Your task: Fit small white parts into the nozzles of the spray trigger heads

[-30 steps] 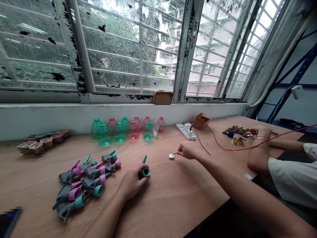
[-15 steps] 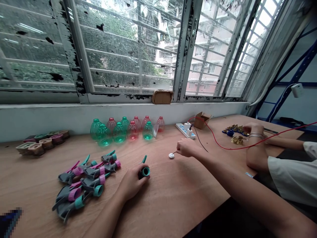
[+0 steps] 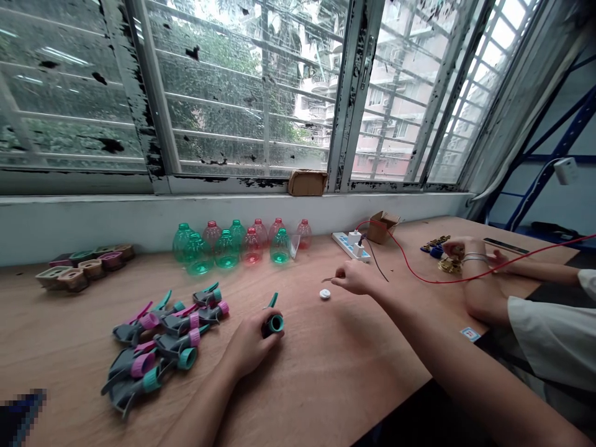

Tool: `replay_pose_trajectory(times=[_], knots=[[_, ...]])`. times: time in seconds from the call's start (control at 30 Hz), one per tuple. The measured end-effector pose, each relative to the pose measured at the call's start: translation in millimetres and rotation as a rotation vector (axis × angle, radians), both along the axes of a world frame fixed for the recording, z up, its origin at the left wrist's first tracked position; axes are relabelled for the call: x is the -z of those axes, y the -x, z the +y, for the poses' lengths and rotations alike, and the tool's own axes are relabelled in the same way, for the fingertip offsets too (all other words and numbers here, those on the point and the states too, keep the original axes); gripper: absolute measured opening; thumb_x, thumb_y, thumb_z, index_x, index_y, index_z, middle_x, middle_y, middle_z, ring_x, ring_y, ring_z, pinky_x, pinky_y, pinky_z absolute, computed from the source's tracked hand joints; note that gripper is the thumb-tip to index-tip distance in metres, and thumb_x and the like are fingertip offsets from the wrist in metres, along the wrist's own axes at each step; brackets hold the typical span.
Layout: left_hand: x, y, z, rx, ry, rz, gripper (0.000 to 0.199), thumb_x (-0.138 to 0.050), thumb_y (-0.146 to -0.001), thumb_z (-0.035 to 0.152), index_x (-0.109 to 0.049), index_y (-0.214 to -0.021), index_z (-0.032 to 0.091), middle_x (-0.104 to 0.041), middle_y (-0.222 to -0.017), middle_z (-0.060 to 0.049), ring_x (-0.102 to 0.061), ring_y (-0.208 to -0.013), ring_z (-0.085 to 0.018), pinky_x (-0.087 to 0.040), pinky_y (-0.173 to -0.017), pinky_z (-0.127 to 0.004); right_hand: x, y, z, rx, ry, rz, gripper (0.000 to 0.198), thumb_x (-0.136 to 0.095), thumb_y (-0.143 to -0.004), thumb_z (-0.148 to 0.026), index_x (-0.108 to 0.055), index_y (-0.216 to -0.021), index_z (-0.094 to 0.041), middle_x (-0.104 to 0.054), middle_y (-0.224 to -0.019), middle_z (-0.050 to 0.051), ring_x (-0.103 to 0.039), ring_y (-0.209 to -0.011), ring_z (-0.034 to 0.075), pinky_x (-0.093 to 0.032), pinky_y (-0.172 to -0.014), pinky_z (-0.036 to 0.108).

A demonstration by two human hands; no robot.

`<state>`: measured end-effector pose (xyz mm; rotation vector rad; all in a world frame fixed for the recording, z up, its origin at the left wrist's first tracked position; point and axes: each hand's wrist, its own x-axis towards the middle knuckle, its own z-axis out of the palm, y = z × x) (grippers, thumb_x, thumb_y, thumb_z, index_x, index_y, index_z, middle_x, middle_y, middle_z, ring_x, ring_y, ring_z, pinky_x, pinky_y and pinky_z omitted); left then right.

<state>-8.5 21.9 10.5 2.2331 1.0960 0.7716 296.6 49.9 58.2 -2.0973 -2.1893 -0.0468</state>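
Observation:
My left hand (image 3: 251,343) is wrapped round a grey trigger spray head (image 3: 276,323), its teal collar opening toward me and a teal trigger sticking up. Over the table, my right hand (image 3: 357,277) pinches a thin brownish stick (image 3: 328,280) that points left. Just below the stick's tip lies a small white round piece (image 3: 325,295); the two are apart. Left of my left hand is a pile of grey spray heads (image 3: 174,344) with pink or teal collars and triggers. Green and red clear bottles (image 3: 226,249) without tops stand along the wall.
A power strip (image 3: 350,246) with white plugs and an open small carton (image 3: 382,227) sit at the back. A red cable (image 3: 419,279) runs rightward. At right, a co-worker's hands (image 3: 470,251) are among gold-coloured parts (image 3: 449,265). Stacked small containers (image 3: 74,276) stand far left.
My right hand has lifted the stick up off the white round piece. My left hand keeps hold of the spray head. The co-worker's second hand has come into sight.

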Motion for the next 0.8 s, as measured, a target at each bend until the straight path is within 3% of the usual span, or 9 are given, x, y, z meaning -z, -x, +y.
replay_pose_trajectory(times=[0.1, 0.23, 0.5, 0.8], knots=[[-1.1, -0.2, -0.6, -0.001, -0.013, 0.011, 0.022, -0.055, -0.074, 0.026, -0.062, -0.095, 0.021, -0.067, -0.086, -0.001, -0.058, -0.079, -0.017, -0.042, -0.069, -0.025, 17.2, 10.6, 3.3, 0.068, 0.054, 0.204, 0.042, -0.061, -0.073, -0.055, -0.071, -0.092, -0.019, -0.070, -0.080, 0.007, -0.062, -0.073, 0.018, -0.033, -0.053, 0.023], [-3.2, -0.3, -1.8, -0.016, -0.006, 0.021, 0.024, -0.055, -0.074, 0.025, -0.063, -0.096, 0.021, -0.068, -0.087, -0.001, -0.059, -0.079, -0.017, -0.042, -0.069, -0.025, 34.1, 28.7, 13.2, 0.139, 0.123, 0.163, 0.041, -0.065, -0.068, -0.054, -0.073, -0.083, -0.016, -0.070, -0.080, 0.010, -0.062, -0.074, 0.020, -0.036, -0.053, 0.023], [-2.2, -0.3, -0.7, -0.010, -0.015, 0.035, 0.025, -0.055, -0.074, 0.025, -0.063, -0.098, 0.021, -0.067, -0.088, -0.001, -0.059, -0.081, -0.018, -0.041, -0.069, -0.025, 36.4, 36.5, 33.2, 0.104, 0.161, 0.062, 0.020, -0.070, -0.060, -0.028, -0.074, -0.077, -0.019, -0.071, -0.079, 0.010, -0.064, -0.072, 0.020, -0.039, -0.054, 0.023], [-4.1, -0.8, -1.8, 0.004, -0.024, 0.035, 0.026, -0.055, -0.075, 0.025, -0.063, -0.099, 0.021, -0.067, -0.088, -0.001, -0.058, -0.079, -0.017, -0.041, -0.069, -0.025, 35.7, 38.5, 38.4, 0.077, 0.176, 0.013, 0.025, -0.069, -0.058, -0.026, -0.075, -0.081, -0.019, -0.071, -0.083, 0.010, -0.065, -0.079, 0.023, -0.043, -0.060, 0.024]])
